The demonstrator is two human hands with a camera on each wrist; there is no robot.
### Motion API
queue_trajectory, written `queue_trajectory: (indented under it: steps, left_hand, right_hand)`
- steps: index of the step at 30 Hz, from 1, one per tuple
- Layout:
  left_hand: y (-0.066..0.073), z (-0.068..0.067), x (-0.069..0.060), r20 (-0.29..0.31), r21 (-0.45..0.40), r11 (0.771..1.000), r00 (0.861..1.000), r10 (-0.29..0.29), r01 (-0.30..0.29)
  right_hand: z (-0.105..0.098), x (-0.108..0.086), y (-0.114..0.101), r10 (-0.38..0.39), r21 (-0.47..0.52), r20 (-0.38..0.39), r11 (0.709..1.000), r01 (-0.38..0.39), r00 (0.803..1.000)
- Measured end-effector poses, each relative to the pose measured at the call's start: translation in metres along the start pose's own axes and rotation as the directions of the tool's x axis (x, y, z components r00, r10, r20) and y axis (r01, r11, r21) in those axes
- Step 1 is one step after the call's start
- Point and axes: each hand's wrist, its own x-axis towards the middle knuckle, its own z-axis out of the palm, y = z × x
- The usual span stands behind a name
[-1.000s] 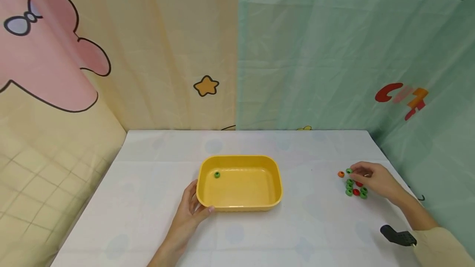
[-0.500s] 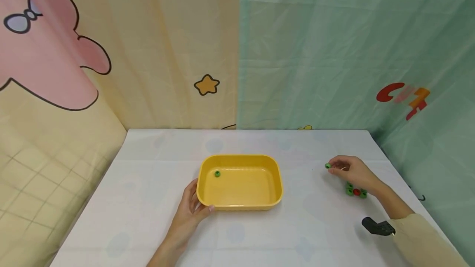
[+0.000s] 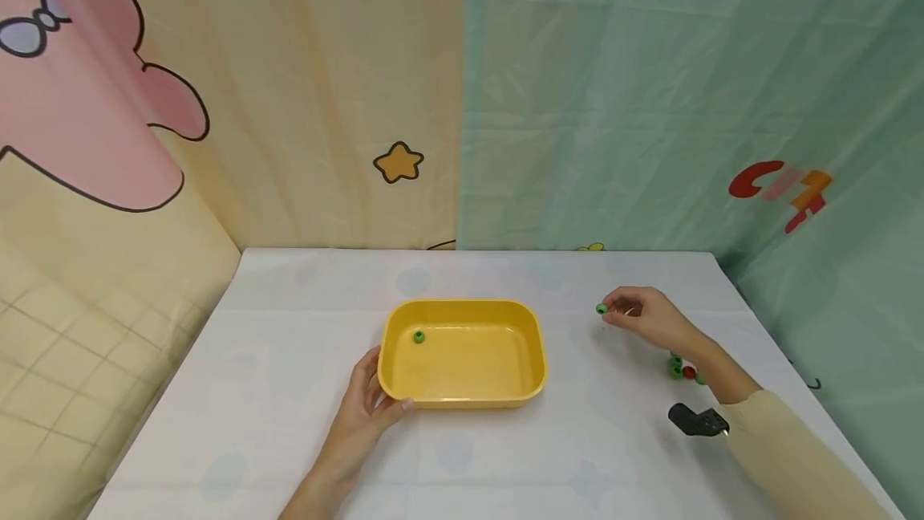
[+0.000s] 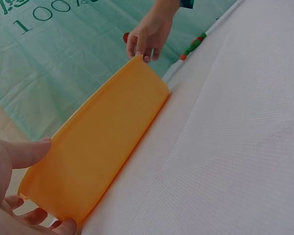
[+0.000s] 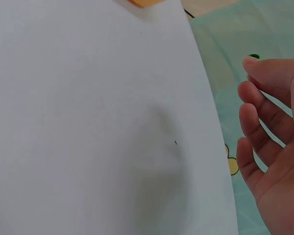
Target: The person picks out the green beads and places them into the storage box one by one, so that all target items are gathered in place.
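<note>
A yellow rectangular tray stands on the white table, with one green bead lying inside near its left end. My left hand grips the tray's near left corner; in the left wrist view the thumb lies along the rim and the fingers curl under the end. To the right of the tray, my right hand pinches another green bead between thumb and fingertips above the table. In the right wrist view only a sliver of that bead shows past the thumb.
On the table's right side lies a small cluster of green beads with a red bead, partly hidden by my right forearm. A black strap-like device sticks out from the right sleeve. Printed curtains hang behind the table.
The right hand has picked a green bead from the cluster and carried it left toward the tray. The left hand and tray have stayed in place.
</note>
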Motion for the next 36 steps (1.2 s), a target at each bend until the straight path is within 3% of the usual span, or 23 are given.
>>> queue_trajectory:
  steps: [22, 36]
  left_hand:
    - [0.001, 0.0, 0.001, 0.019, 0.013, 1.0, 1.0, 0.011, -0.011]
    - [0.003, 0.001, 0.0, 0.012, -0.001, 1.0, 1.0, 0.001, -0.001]
  right_hand:
    - [0.031, 0.052, -0.046, -0.138, 0.042, 0.105, 0.99, 0.134, 0.985]
    - [0.054, 0.088, -0.085, -0.238, 0.026, 0.182, 0.971, 0.237, 0.954]
